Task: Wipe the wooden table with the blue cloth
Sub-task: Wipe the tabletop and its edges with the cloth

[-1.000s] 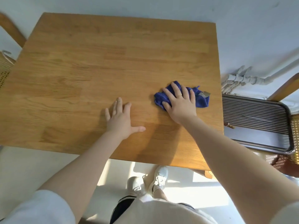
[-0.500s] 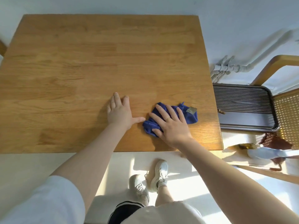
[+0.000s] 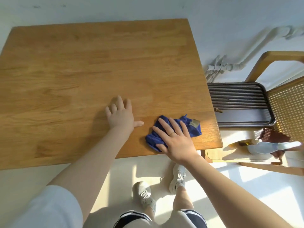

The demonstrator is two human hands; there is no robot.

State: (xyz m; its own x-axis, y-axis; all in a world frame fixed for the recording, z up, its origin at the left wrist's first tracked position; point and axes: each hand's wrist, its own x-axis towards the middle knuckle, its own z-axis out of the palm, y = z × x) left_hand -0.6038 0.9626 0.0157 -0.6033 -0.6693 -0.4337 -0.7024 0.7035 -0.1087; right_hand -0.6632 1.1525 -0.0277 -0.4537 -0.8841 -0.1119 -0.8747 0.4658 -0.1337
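Your right hand (image 3: 176, 139) lies flat on the blue cloth (image 3: 194, 130), fingers straight and slightly spread, a ring on one of them — pressing down, not gripping. Your left hand (image 3: 120, 116) rests palm-down on bare wood just beside the cloth, fingers extended, thumb pointing toward it without touching. The blue cloth is bunched and creased, with a small grey label at its far right corner; it sits near the table's front right corner, close to the near edge. The wooden table (image 3: 82, 71) is light oak-toned with visible plank joints. Past its right edge: a dark ribbed tray (image 3: 238, 99) at a lower level, and beside that a wooden chair (image 3: 286, 102) with a woven cane panel. Behind the tray, white pipes (image 3: 230, 66) run along the pale wall. Below the table edge — your two legs, dark shorts with white stripes, and pale sneakers (image 3: 144, 193) on a sunlit floor.
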